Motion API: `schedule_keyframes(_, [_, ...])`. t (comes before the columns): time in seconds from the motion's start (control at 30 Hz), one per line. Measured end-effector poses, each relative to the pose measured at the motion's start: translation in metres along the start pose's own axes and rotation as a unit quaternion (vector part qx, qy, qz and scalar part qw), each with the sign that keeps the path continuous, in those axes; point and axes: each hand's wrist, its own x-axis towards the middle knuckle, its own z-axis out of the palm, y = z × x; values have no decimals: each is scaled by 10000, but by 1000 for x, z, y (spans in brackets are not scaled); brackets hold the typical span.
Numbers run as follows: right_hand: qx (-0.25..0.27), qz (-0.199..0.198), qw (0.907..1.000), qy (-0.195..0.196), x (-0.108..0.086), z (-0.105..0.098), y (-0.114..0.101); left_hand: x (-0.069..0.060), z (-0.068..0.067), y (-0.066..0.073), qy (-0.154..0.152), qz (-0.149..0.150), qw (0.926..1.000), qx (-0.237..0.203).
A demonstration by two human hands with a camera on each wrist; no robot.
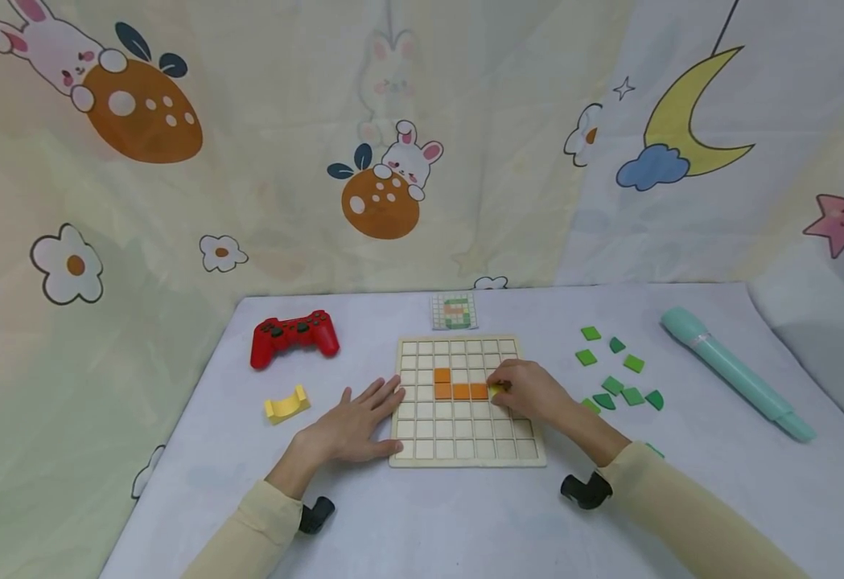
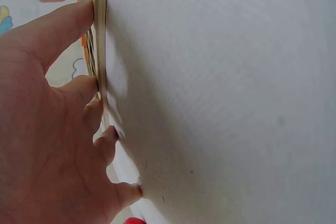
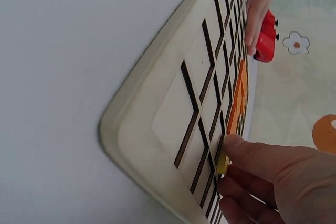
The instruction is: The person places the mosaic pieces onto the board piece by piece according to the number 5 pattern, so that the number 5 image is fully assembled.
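A pale grid board (image 1: 465, 453) lies flat in the middle of the table, with several orange square tiles (image 1: 461, 392) set in its cells. My right hand (image 1: 533, 392) pinches a small yellow tile (image 3: 223, 162) between thumb and fingers, at the cell just right of the orange row. The tile's lower part is partly hidden by the fingers. My left hand (image 1: 352, 426) rests with spread fingers against the board's left edge; in the left wrist view its thumb (image 2: 68, 24) and fingertips touch that edge and the cloth.
Several green tiles (image 1: 612, 385) are scattered right of the board. A teal microphone-shaped object (image 1: 740, 374) lies beyond them. On the left are a red game controller (image 1: 294, 338) and a yellow arched block (image 1: 287, 404). A small pattern card (image 1: 454, 312) lies behind the board.
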Motion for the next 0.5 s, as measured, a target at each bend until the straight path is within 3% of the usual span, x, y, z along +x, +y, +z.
schedule_keyframes(0.13, [108, 215, 9997, 17, -3, -12, 12, -1, 0, 0, 2, 16, 10000, 15])
schedule_keyframes(0.27, [81, 453, 9989, 69, -6, -31, 40, -1, 0, 1, -6, 19, 10000, 26])
schedule_keyframes(0.5, [-124, 305, 9992, 225, -15, -62, 93, -1, 0, 1, 26, -3, 10000, -9])
